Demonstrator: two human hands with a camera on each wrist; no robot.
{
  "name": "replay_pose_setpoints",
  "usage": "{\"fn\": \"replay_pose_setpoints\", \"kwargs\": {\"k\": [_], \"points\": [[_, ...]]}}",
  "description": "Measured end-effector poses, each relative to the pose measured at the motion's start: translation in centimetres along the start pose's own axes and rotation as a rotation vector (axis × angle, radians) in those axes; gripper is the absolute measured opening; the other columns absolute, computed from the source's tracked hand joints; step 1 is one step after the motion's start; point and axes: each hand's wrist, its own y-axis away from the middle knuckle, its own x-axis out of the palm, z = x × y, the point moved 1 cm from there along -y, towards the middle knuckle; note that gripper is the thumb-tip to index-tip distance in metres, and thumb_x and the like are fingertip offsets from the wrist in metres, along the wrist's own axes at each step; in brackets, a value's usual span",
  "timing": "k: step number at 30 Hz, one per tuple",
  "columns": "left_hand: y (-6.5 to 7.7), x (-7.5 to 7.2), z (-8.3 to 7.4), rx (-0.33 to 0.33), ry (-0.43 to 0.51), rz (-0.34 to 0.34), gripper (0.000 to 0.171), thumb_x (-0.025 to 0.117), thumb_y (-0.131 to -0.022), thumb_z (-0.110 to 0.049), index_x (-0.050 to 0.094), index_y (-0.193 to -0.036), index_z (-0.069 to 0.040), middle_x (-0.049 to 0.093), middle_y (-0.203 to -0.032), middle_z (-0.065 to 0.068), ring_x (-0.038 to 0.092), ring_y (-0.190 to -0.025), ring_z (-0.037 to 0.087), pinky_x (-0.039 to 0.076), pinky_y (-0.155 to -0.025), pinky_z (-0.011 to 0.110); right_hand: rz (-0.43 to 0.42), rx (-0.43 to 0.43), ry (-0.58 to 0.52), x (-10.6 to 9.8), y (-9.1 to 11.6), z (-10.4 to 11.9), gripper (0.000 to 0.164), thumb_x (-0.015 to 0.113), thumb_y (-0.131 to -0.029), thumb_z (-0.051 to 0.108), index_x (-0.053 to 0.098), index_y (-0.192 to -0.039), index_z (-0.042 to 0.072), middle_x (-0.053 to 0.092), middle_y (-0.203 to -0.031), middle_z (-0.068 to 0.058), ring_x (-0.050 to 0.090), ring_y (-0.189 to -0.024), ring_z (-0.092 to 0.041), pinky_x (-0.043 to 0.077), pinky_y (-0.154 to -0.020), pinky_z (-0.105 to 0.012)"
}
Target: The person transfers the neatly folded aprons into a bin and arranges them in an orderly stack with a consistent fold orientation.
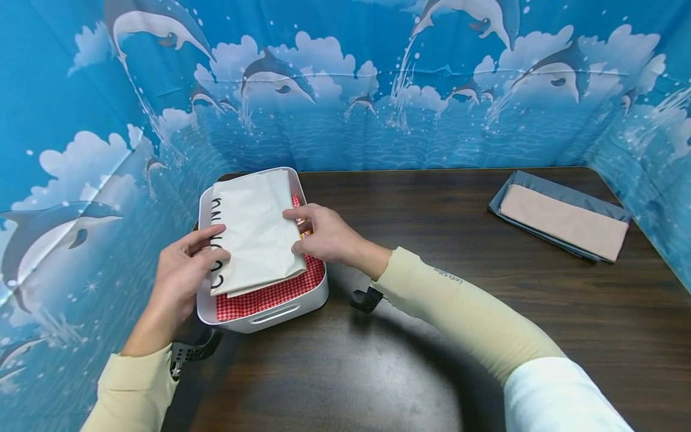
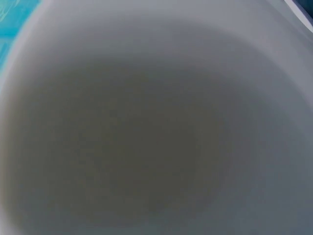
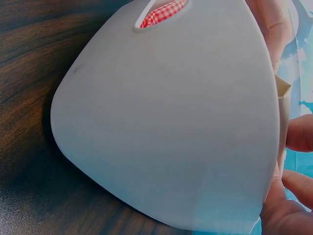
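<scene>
A folded white cloth [image 1: 259, 228] with black lettering along its left side lies over a red gingham cloth [image 1: 270, 297]. Both are inside a white plastic basket [image 1: 259, 321] at the left of the table. My left hand [image 1: 186, 261] holds the white cloth's left edge, thumb and forefinger on top beside the lettering. At the opposite edge my right hand [image 1: 326, 234] grips it between thumb and fingers. The basket's wall [image 3: 171, 117] fills much of the right wrist view, with fingertips [image 3: 301, 133] beyond its rim. A blurred grey surface fills the left wrist view.
A folded stack of grey-blue and beige cloth [image 1: 564, 222] lies at the far right of the dark wooden table [image 1: 410, 222]. Blue dolphin-print curtains [image 1: 345, 90] stand along the back and both sides. The basket sits close to the left curtain.
</scene>
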Motion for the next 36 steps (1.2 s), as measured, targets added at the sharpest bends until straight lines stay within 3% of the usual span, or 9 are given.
{"fn": "replay_pose_setpoints", "kwargs": {"k": [26, 36], "points": [[0.09, -0.22, -0.08, 0.003, 0.046, 0.023, 0.063, 0.073, -0.099, -0.017, 0.054, -0.16, -0.019, 0.055, -0.12, -0.013, 0.051, -0.106, 0.01, 0.053, -0.076, 0.022, -0.008, 0.004, 0.005, -0.01, 0.05, -0.02, 0.07, 0.075, -0.091, -0.004, 0.056, -0.157, 0.009, 0.055, -0.149, -0.013, 0.065, -0.121, -0.023, 0.06, -0.09, -0.027], [0.26, -0.33, 0.1, 0.01, 0.042, 0.017, 0.062, 0.073, -0.101, -0.022, 0.054, -0.16, -0.021, 0.055, -0.123, -0.015, 0.05, -0.111, 0.01, 0.054, -0.078, 0.02, -0.03, 0.001, 0.003, 0.05, -0.05, -0.09, 0.07, 0.075, -0.088, -0.004, 0.059, -0.155, 0.01, 0.057, -0.145, -0.01, 0.065, -0.117, -0.021, 0.058, -0.085, -0.025]]}}
